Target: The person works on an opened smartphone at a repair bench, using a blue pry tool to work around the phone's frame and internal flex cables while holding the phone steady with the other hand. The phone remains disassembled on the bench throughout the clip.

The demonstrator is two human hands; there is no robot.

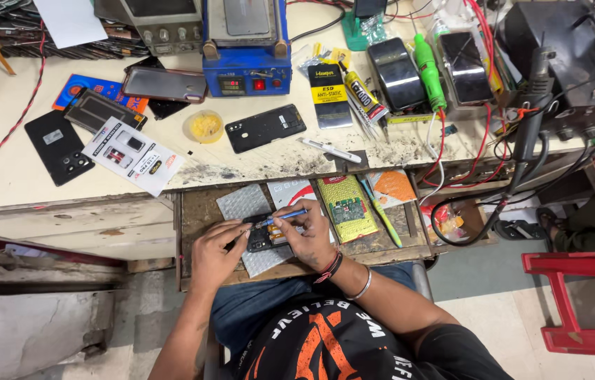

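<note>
A worn, pale workbench point(23, 176) is seen from above, with a pulled-out wooden drawer point(192, 225) below its front edge and a concrete floor beneath. On a grey bubble-wrap sheet point(241, 203) laid in the drawer, an opened dark phone point(261, 238) is placed, its inner parts exposed. The phone is steadied by the left hand point(216, 255), whose fingers are curled and pressed against its left edge. A blue-handled screwdriver point(282, 217) is pinched between the thumb and fingers of the right hand point(308, 239), the grip closed tight around the shaft, and its tip is set down on the upper part of the phone. Red thread and a metal bangle are worn on the right wrist.

Just beside the right hand, a yellow sponge pad carrying a small green circuit board point(347, 210) is laid in the drawer, with a green-handled tool point(382, 214) next to it. On the bench above, a black phone back cover point(266, 128) is laid near a small round dish of yellow bits point(204, 127), and a blue heating station point(247, 49) is set behind them. A glue tube point(362, 95) and a green screwdriver point(428, 70) are placed further right, well apart from the hands. A red stool point(572, 302) is stood on the floor at the right
</note>
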